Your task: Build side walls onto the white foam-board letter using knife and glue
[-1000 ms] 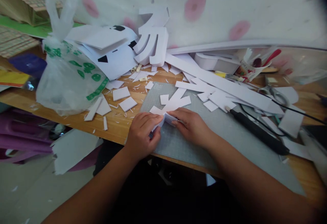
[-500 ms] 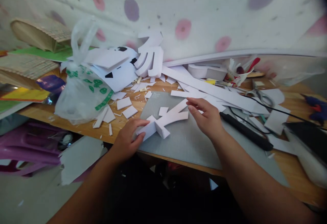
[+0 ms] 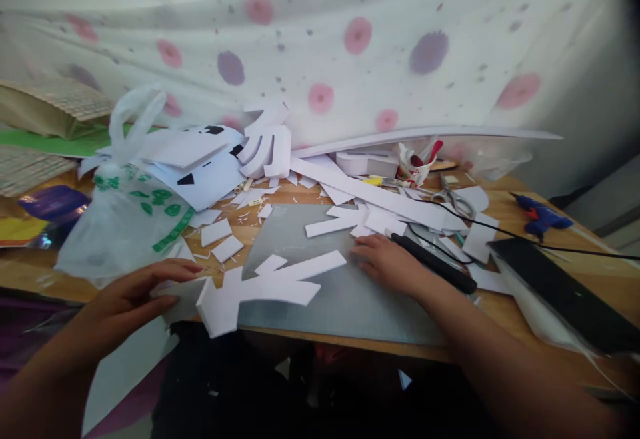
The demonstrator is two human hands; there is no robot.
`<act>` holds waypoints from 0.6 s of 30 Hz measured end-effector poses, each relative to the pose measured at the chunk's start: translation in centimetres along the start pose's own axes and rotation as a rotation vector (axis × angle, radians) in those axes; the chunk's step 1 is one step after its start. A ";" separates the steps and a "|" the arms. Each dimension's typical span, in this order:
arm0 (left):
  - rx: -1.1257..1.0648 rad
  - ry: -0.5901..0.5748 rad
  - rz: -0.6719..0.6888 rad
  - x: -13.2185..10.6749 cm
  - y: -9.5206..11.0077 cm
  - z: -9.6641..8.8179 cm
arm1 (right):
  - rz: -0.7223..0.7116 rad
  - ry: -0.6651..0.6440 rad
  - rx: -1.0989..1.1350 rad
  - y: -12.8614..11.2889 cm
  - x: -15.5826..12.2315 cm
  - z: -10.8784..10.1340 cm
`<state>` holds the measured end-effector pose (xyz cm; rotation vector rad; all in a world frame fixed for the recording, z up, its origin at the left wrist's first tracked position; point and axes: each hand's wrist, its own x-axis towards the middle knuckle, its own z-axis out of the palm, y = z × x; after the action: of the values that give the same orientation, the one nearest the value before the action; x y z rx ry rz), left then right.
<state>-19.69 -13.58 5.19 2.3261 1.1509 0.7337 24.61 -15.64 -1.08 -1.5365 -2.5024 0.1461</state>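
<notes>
My left hand (image 3: 145, 292) pinches the flat side panel of a white foam-board cutout (image 3: 270, 287) between thumb and fingers. The cutout has branching arms and hangs partly over the front edge of the grey cutting mat (image 3: 350, 315). An upright strip stands at its left end. My right hand (image 3: 385, 262) is low over the mat with its fingers stretched out and holds nothing I can see. Just beyond its fingertips lie white foam strips (image 3: 333, 224). A black-handled tool (image 3: 435, 262) with a cord lies beside that wrist.
A tied plastic bag (image 3: 120, 219) stands at the left, with square foam scraps (image 3: 227, 249) beside it. Shaped white pieces (image 3: 275, 152) are piled behind. On the right are scissors (image 3: 455, 200), a cup of tools (image 3: 415, 169), a blue glue gun (image 3: 543, 215) and a black-topped box (image 3: 560, 292).
My left hand has drawn the cutout left and toward me, and the cutout is turned flatter. My right hand has moved off its tip to the mat near the strips. The view has shifted.
</notes>
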 end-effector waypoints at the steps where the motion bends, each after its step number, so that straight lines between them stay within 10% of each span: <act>1: -0.033 -0.024 -0.012 0.3 -0.2 0.1 | -0.022 -0.015 -0.006 0.5 0.2 0.0; 8: -0.024 -0.249 0.098 6.0 0.1 4.4 | -0.146 -0.058 -0.021 4.2 3.0 -0.7; 18: -0.002 -0.270 0.247 13.7 0.3 9.5 | -0.110 -0.028 -0.012 5.1 4.0 -2.4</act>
<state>-6.49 -3.98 1.75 2.4994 0.7544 0.4799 27.81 -9.79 0.83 -1.4065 -2.6070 0.1368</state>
